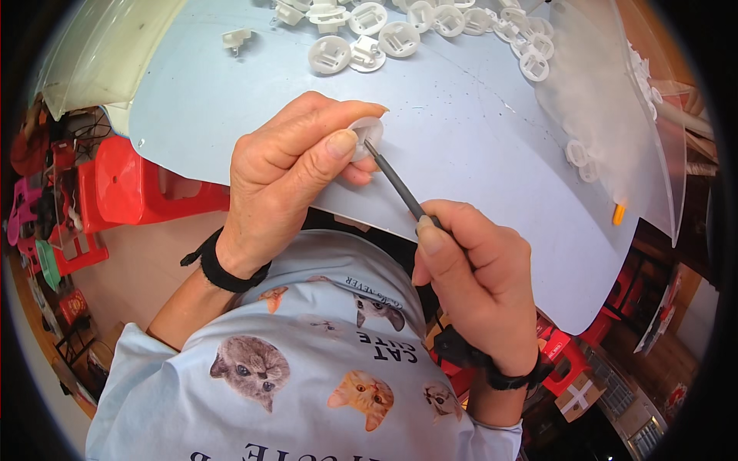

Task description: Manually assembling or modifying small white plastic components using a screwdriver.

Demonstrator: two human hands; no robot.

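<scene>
Workroom: red plastic stools [127,184] stand on the floor left of a pale blue worktable [477,154].
White disc [374,127]: raised above the table near its front edge, ahead and to the left of the right hand [480,269].
Left hand [280,169]: pinches the disc's rim between thumb and fingers, the nearer of the two hands.
Right hand: grasps a slim dark tool [400,184] between thumb and fingers, well back from the tip.
Tool's line: slants forward and leftward from the right fingers to the disc's face; whether the tip touches is too small to tell.
Tabletop: similar white pieces [399,39] crowd the far side, with a single piece [236,38] apart at left.
Right side: a translucent plastic sheet [596,84] drapes over the table, an orange object [618,214] near its lower end.
</scene>
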